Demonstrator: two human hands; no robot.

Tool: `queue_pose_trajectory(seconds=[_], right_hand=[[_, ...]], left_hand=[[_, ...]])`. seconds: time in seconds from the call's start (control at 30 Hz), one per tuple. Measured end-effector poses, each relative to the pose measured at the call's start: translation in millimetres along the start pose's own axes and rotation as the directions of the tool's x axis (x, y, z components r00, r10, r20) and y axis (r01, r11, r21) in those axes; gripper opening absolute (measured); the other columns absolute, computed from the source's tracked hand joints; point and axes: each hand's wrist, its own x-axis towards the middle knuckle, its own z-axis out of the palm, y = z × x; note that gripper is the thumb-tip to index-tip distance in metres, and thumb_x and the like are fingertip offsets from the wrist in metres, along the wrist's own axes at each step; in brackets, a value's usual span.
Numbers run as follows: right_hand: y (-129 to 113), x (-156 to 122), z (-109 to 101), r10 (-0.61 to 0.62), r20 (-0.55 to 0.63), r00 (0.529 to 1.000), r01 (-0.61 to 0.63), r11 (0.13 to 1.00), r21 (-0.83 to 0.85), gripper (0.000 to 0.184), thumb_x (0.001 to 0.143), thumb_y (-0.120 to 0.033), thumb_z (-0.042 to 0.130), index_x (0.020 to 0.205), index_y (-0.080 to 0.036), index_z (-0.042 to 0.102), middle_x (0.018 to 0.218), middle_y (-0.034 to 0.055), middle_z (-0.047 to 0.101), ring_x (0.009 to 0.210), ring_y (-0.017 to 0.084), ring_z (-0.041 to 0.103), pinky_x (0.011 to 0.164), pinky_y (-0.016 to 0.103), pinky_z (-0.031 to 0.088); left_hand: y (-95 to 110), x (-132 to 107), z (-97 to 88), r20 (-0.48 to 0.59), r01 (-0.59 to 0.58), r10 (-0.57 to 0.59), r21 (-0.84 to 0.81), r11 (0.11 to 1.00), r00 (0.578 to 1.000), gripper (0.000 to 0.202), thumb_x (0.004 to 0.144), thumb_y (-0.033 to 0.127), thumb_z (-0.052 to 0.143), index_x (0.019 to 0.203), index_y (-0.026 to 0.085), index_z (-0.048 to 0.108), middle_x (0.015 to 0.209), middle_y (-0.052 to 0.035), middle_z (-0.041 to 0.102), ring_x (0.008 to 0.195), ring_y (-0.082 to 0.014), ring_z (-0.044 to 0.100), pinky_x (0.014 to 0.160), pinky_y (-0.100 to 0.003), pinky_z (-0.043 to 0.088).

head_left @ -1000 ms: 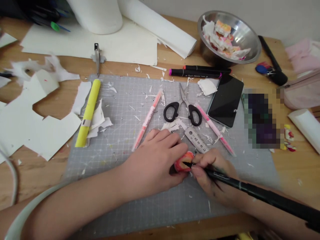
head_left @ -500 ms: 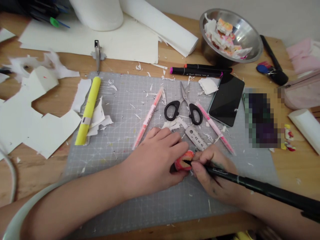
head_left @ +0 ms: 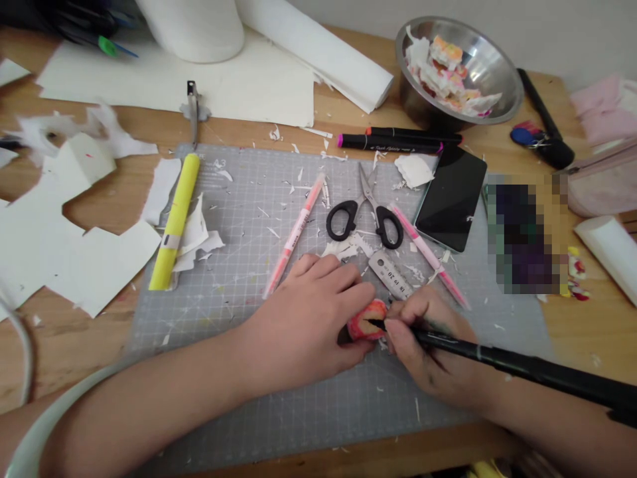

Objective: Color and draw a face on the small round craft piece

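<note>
Fingers (head_left: 343,275) of the left hand (head_left: 298,325) are curling around a small red-and-orange piece (head_left: 362,325) and grasping it from the left, leaving its pale tan patch exposed. The right hand (head_left: 438,338) is grasping a long black marker (head_left: 502,358) near its tip, and that tip is touching the tan patch. The piece is showing between the two hands, over the grey cutting mat (head_left: 239,418); whether it is resting on the mat or hanging just above, one cannot tell.

A metal ruler (head_left: 389,273) is lying just beyond the right hand, partly hidden by it. Farther off, black-handled scissors (head_left: 367,197) are lying with their blades slightly apart, between an orange pen (head_left: 293,236) and a pink pen (head_left: 430,255). White paper scraps (head_left: 348,245) are littering the mat. A yellow tube (head_left: 174,226) is lying at the mat's left side, and a metal bowl (head_left: 411,106) with torn paper (head_left: 428,66) in it is standing on the wooden tabletop (head_left: 587,325).
</note>
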Motion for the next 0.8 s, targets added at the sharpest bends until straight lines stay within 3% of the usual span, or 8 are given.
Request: queue_pose_trajectory(seconds=[0.8], right_hand=[[2.8, -2.5, 1.3, 0.012, 0.008, 1.0, -0.012, 0.998, 0.055, 0.017, 0.084, -0.021, 0.049, 0.074, -0.023, 0.035, 0.056, -0.0051, 0.049, 0.044, 0.007, 0.045, 0.042, 0.022, 0.034]], left_hand=[[-0.3, -0.4, 0.6, 0.004, 0.001, -0.001, -0.003, 1.0, 1.0, 0.02, 0.08, 0.037, 0.057, 0.075, 0.02, 0.048, 0.08, 0.0001, 0.054, 0.081, -0.0212, 0.048, 0.072, -0.037, 0.032]])
